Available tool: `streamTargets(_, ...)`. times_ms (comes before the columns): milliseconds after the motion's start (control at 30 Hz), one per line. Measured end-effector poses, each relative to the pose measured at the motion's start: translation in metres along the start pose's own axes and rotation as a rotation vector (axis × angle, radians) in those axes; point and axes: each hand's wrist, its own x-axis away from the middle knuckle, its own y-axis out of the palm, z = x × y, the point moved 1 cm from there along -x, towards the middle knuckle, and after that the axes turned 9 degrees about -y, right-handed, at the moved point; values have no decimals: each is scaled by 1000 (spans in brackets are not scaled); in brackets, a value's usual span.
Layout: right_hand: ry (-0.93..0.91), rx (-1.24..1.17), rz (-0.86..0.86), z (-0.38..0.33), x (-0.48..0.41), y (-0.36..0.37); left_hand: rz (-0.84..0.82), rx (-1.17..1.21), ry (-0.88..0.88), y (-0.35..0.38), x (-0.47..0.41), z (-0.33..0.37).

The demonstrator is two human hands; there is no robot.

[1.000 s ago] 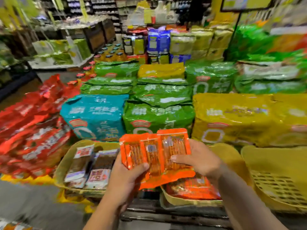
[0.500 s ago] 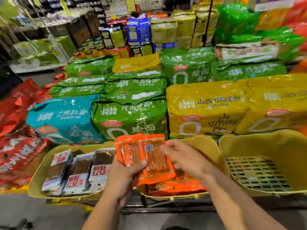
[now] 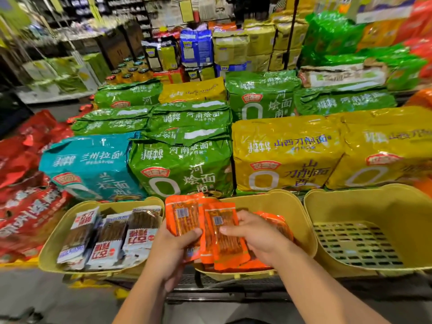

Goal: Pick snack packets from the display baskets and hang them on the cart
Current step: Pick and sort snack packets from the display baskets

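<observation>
Nearest the camera, the left hand [image 3: 173, 249] pinches a small fan of orange snack packets [image 3: 183, 216], thumb across the front and fingers curled behind. That grip looks meant to keep the slippery film from sliding while the stack is squared up. Just to its right, the right hand [image 3: 259, 239] closes on the outer packet of the same bunch, thumb on its face and fingers tucked beneath, apparently adding it to the stack or peeling it off; which, I cannot tell. Both hands sit low over the middle basket [image 3: 292, 202], and more orange packets lie under and behind the right hand, so the supply is within easy reach. Beside the left hand, the left basket [image 3: 53, 244] holds brown stick packets [image 3: 107, 237] laid flat in a row. Beyond the right hand, the right basket [image 3: 364, 202] shows its slotted floor. Behind the hands stand a green noodle pack [image 3: 184, 169], a teal pack [image 3: 91, 164] further left and a yellow pack [image 3: 285, 155] to the right, faces outward for shoppers. Red bags [image 3: 28, 206] are heaped far off to the left. I cannot make out the cart's hanging place, so hanging is not yet begun.
</observation>
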Motion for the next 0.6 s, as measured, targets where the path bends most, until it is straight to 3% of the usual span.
streamTargets(100,-51,173,97,-1,-4,-7,114,38,22,-11,-4,1)
streamTargets(233,-115,1092,213,-1,-8,-5,116,137,31,-22,-8,1)
streamTargets(333,-179,1411,357,-11,2,-14,66,66,40,-16,-4,-1)
streamTargets(400,-172,1427,359,-12,5,-24,62,0,34,-9,-4,-6)
streamTargets(533,-127,868,140,-10,7,-10,1,-10,4,9,-8,-11)
streamTargets(600,-123,924,82,-5,7,-2,36,2,15,12,-11,-12)
